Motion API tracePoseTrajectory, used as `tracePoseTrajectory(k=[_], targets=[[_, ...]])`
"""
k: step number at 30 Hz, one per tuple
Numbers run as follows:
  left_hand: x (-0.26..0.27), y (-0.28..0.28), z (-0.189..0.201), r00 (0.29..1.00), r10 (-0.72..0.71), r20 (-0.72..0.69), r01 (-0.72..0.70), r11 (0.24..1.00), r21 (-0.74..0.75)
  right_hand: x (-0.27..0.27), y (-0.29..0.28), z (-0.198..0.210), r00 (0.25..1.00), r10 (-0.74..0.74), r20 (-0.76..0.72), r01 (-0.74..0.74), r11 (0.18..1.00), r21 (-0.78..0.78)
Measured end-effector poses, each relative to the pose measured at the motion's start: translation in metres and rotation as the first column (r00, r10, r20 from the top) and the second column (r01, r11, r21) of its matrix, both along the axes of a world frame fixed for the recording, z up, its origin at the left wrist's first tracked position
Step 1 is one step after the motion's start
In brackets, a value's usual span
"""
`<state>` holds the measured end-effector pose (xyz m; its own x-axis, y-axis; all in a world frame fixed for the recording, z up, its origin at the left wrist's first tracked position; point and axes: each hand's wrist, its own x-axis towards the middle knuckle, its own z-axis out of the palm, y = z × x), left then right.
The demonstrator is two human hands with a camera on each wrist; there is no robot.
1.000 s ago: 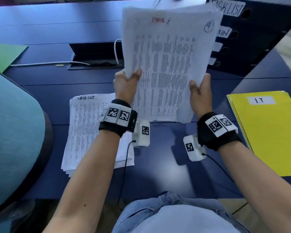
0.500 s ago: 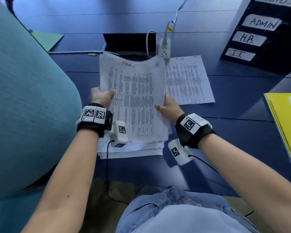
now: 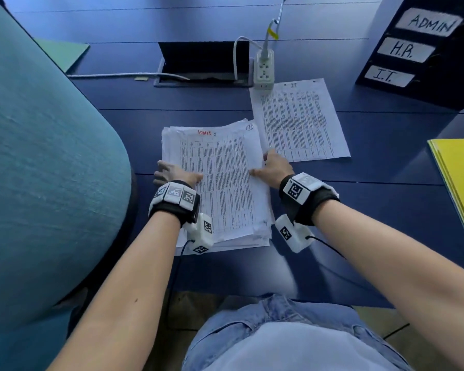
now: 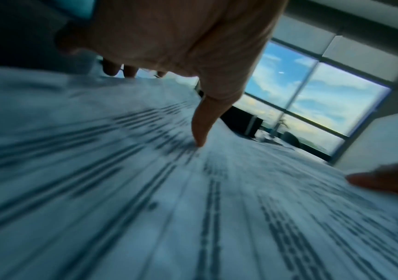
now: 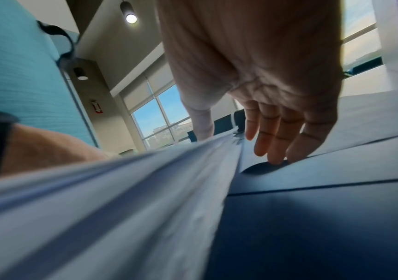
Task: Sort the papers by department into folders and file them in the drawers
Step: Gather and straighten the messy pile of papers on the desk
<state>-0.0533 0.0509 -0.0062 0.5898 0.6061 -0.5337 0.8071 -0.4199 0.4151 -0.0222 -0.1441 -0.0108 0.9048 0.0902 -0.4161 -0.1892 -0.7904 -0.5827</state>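
Now, from the head view, the stack of papers [image 3: 220, 183] headed "ADMIN" in red lies on the blue counter [image 3: 359, 236], touching the lower left edge of the single "I.T." sheet [image 3: 298, 119]. The left hand [image 3: 176, 174] rests on the stack's left edge with its fingers spread loosely; the right hand [image 3: 275, 167] rests at the stack's right edge, thumb on the top sheet. The drawer unit [image 3: 423, 49] labelled ADMIN, H.R., I.T. stands beyond the sheet, and a yellow folder [image 3: 461, 188] lies right of the stack, cut off by the frame. To sort well, I would square the edges, peel one sheet at a time and read each heading before placing it.

From the left wrist view, the left hand [image 4: 181, 41] holds nothing: its thumb tip presses the top page [image 4: 145, 189] and its fingers [image 4: 111, 69] hang relaxed past the far edge. Print is too blurred to read.

From the right wrist view, the right hand [image 5: 265, 75] has straight fingers [image 5: 277, 144] touching the counter [image 5: 325, 208] beside the stack's edge [image 5: 145, 189]. How many sheets the stack holds cannot be told.
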Motion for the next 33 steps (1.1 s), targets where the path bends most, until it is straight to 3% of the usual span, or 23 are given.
tracePoseTrajectory(k=[4, 7, 9, 15, 19, 23, 26, 29, 33], targets=[[0.024, -0.032, 0.003, 0.951, -0.295, 0.09, 0.269, 0.936, 0.227, 0.031, -0.023, -0.002, 0.997, -0.076, 0.013, 0.077, 0.996, -0.049], [0.039, -0.063, 0.004, 0.837, -0.543, 0.073, 0.534, 0.838, 0.116, 0.053, -0.042, -0.005, 0.993, -0.111, 0.033, 0.115, 0.977, -0.179], [0.043, -0.08, -0.002, 0.786, -0.618, 0.025, 0.617, 0.786, 0.035, 0.065, -0.056, -0.008, 0.984, -0.175, 0.044, 0.18, 0.947, -0.266], [0.048, -0.093, -0.015, 0.783, -0.619, -0.059, 0.621, 0.775, 0.116, 0.081, -0.101, -0.015, 0.902, -0.427, 0.069, 0.419, 0.824, -0.38], [0.049, -0.094, -0.015, 0.777, -0.623, -0.085, 0.629, 0.768, 0.123, 0.087, -0.111, -0.016, 0.892, -0.448, 0.057, 0.433, 0.814, -0.387], [0.05, -0.094, -0.014, 0.774, -0.626, -0.098, 0.633, 0.767, 0.106, 0.092, -0.101, -0.014, 0.869, -0.494, 0.025, 0.489, 0.85, -0.196], [0.05, -0.094, -0.014, 0.771, -0.628, -0.106, 0.636, 0.765, 0.102, 0.082, -0.085, -0.01, 0.89, -0.45, 0.073, 0.455, 0.885, -0.095], [0.05, -0.094, -0.016, 0.776, -0.624, -0.089, 0.63, 0.769, 0.104, 0.064, -0.071, 0.001, 0.885, -0.414, 0.212, 0.425, 0.905, -0.008], [0.047, -0.093, -0.015, 0.774, -0.628, -0.086, 0.634, 0.766, 0.105, 0.036, -0.056, 0.025, 0.817, -0.403, 0.412, 0.403, 0.911, 0.09]])
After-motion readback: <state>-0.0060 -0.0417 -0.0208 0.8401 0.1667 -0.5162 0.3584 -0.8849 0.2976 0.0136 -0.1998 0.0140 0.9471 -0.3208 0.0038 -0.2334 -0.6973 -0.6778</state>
